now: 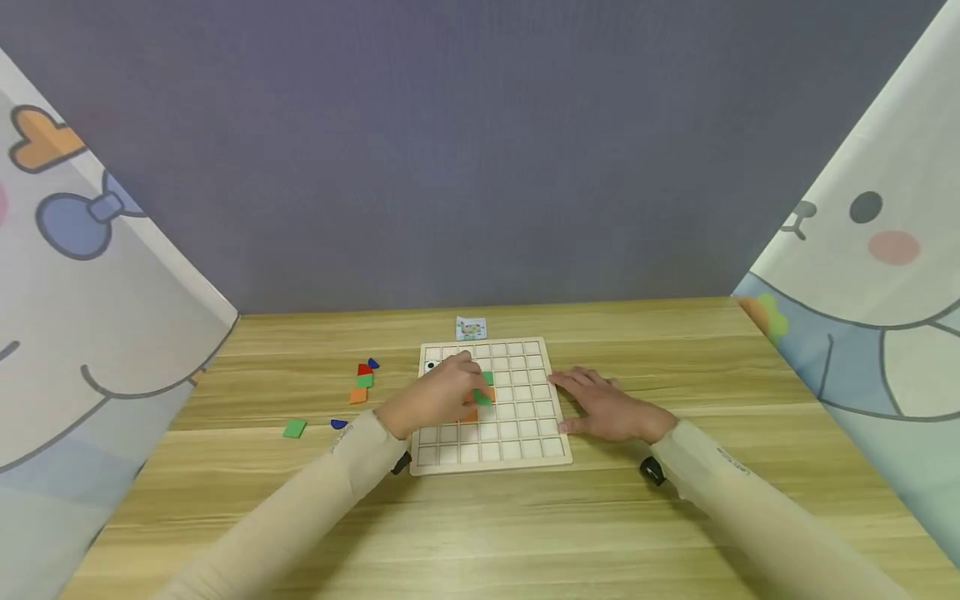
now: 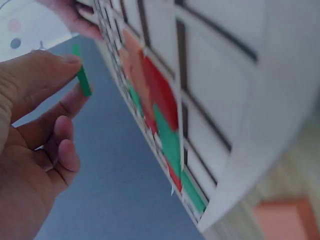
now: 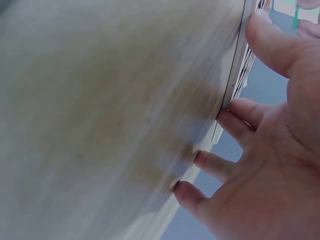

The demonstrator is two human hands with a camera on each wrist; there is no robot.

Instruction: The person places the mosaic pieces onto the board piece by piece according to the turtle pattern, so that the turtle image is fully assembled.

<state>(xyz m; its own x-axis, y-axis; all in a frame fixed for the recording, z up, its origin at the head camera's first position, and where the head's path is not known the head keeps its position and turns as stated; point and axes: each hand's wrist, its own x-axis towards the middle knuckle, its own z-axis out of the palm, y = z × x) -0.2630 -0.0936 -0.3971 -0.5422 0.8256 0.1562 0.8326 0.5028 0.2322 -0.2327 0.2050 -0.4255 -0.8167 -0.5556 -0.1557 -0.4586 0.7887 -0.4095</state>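
The left hand (image 1: 442, 392) reaches over the left part of a pale gridded board (image 1: 529, 447), its grip closed in a pinch, thumb and finger holding a green tile (image 2: 83, 72) just above the cells. The right hand (image 1: 611, 412) lies at the board's right edge, its grip relaxed and holding nothing, fingers spread and thumb at the edge. Between the hands, a green square (image 1: 488, 378) and an orange square (image 1: 468, 416) sit on the board; the left wrist view is blurred, but a red piece (image 2: 162, 95) seems to lie among them. On the wooden surface (image 1: 525, 533), left of the board, are a red piece (image 1: 364, 369), an orange tile (image 1: 358, 395) and a blue half-round (image 1: 339, 424), with a green diamond-like tile (image 1: 295, 428) farther left. A small printed card (image 1: 471, 328) lies just beyond the board's far edge.
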